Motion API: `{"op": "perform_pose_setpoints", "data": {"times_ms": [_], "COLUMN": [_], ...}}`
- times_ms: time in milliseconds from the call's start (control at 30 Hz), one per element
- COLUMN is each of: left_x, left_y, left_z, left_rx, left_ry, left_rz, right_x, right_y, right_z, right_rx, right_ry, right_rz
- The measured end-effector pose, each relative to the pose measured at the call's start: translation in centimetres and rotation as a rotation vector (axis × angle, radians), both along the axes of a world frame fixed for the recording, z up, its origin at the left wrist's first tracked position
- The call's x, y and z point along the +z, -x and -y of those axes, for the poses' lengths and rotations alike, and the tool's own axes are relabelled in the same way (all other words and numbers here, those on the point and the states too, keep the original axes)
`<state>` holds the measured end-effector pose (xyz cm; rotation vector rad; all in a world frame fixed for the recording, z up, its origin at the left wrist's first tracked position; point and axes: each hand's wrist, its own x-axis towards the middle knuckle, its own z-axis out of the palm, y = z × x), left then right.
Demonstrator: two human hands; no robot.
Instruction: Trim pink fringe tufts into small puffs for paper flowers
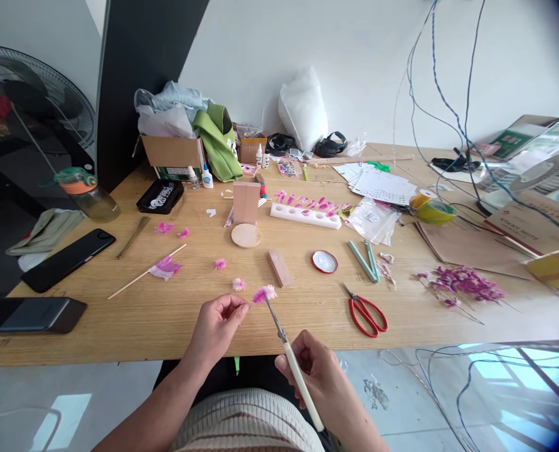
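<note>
Thumb and forefinger of my left hand (220,323) are pinched together at the near edge of the table, beside a fluffy pink-and-white flower piece (263,294). They seem to hold it by a thin stem, hardly visible. My right hand (317,370) is closed around the cream handle of a long, slim tool (298,376) with a thin metal front part. The metal tip touches or lies right at the flower piece. Small pink tufts (238,284) lie just beyond, and a wooden block (280,268) sits behind the tool tip.
Red-handled scissors (367,314), green tongs (366,260) and a purple flower bunch (470,285) lie to the right. A white foam strip (305,215) holds pink pieces behind. Leftward are a stick with pink fabric (166,268), phones (67,257) and a bottle (88,194).
</note>
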<state>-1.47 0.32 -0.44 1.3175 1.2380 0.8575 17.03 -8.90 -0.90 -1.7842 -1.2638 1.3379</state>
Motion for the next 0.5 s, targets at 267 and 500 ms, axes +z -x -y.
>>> {"op": "perform_pose_setpoints", "data": {"times_ms": [267, 500], "left_x": [-0.31, -0.11], "left_y": [0.74, 0.71], "left_z": [-0.65, -0.39], "left_rx": [-0.098, -0.132], "left_ry": [-0.011, -0.099], "left_rz": [-0.028, -0.15], "right_x": [-0.14, 0.11], "right_y": [0.24, 0.72], "right_z": [0.02, 0.05], "right_rx": [-0.034, -0.062], "right_ry": [-0.031, -0.089], "right_rz": [0.034, 0.097]}}
